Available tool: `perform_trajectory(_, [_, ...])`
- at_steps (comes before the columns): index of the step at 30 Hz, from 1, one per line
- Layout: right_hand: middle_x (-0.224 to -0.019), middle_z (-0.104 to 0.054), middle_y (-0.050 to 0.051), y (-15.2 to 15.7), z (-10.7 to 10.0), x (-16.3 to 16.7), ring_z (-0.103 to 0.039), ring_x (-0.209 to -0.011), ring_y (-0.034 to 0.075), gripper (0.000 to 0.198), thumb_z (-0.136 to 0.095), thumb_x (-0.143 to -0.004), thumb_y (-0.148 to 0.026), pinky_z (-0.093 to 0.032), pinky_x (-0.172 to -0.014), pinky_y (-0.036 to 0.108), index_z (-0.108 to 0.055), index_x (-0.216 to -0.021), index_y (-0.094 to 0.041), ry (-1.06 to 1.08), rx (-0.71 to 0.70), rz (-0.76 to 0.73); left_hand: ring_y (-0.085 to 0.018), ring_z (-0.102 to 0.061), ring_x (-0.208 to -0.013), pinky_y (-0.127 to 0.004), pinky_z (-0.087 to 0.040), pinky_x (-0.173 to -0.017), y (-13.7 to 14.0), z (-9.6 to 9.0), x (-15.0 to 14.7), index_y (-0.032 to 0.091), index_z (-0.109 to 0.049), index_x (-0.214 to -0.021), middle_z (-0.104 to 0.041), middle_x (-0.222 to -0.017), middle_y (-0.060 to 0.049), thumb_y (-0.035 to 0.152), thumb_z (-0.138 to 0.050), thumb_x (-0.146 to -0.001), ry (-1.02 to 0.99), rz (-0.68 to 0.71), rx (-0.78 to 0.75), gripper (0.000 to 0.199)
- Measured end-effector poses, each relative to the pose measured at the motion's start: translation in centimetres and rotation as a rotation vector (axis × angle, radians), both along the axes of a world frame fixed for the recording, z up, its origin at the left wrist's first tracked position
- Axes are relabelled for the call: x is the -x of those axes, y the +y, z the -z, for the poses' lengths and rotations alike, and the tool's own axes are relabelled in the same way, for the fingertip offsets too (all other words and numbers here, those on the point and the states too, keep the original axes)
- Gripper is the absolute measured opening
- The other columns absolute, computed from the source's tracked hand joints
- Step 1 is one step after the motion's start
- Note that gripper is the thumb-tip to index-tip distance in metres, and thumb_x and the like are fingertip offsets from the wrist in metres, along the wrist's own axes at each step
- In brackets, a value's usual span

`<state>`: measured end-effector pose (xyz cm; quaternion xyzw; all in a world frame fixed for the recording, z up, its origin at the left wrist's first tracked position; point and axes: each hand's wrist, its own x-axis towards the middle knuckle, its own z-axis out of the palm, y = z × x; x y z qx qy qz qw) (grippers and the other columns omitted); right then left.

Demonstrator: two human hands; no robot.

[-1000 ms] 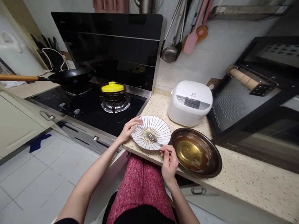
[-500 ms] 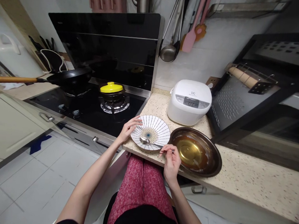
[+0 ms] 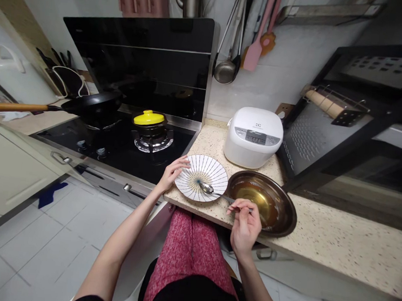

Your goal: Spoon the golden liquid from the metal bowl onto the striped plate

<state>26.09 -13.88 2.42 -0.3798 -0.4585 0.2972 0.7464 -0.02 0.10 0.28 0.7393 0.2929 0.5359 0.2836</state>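
Observation:
My right hand (image 3: 245,226) pinches the handle of a metal spoon (image 3: 207,188), whose bowl is over the right part of a white plate (image 3: 211,170) with dark radiating lines. Whether the spoon touches the plate I cannot tell. My left hand (image 3: 173,174) lies at the plate's left rim, fingers stretched out over the edge and holding nothing else. Just right of the plate stands a wide metal bowl (image 3: 288,213) with yellowish-brown liquid inside; my right hand is in front of its near left rim.
Behind the bowl is a white rice cooker (image 3: 252,143). On the stove (image 3: 117,153) to the left sit a small pot with a yellow lid (image 3: 149,117) and a black wok (image 3: 95,103) with a wooden handle. Utensils hang on the wall, among them a pink spatula (image 3: 253,55).
My right hand has moved to the right, drawing the spoon's bowl from the plate's near left part toward its right side. My left hand stays at the rim.

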Motion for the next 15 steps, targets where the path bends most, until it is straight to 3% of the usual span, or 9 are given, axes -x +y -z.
perform_trajectory(15, [-0.084,-0.061,0.002,-0.9,-1.4,-5.0,-0.059,-0.07,0.015,0.02,-0.063,-0.098,-0.037,-0.05,-0.058,0.028,-0.058,-0.087,-0.02,0.055,-0.112,0.33,-0.038,-0.05,-0.145,-0.062,-0.034,-0.122,0.0,0.1,0.1,0.019,-0.081,-0.109,-0.071,-0.129,-0.016,0.044,-0.055,-0.102,-0.01,0.008,-0.002,0.037])
